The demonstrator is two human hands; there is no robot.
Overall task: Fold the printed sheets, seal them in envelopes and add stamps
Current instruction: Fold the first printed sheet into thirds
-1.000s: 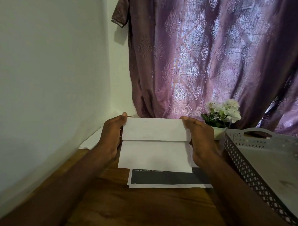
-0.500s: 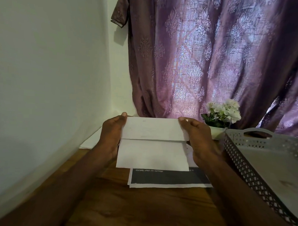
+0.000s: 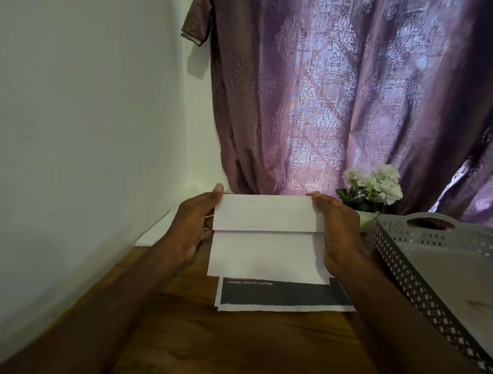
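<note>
I hold a white folded sheet (image 3: pixel 267 244) up above the wooden table (image 3: pixel 233 341), its top third folded down toward me over the rest. My left hand (image 3: pixel 192 227) grips its left edge, thumb at the top corner. My right hand (image 3: pixel 339 236) grips the right edge the same way. Beneath it on the table lies a printed sheet (image 3: pixel 283 297) with a dark band and small white text, mostly hidden by the held paper.
A grey perforated basket (image 3: pixel 433 279) with a handle stands at the right. A small pot of white flowers (image 3: pixel 371 189) sits behind my right hand. More white paper (image 3: pixel 158 231) lies by the left wall. A purple curtain hangs behind.
The held sheet has shifted slightly; my right hand slid a little inward along the top fold. Both hands keep their hold.
</note>
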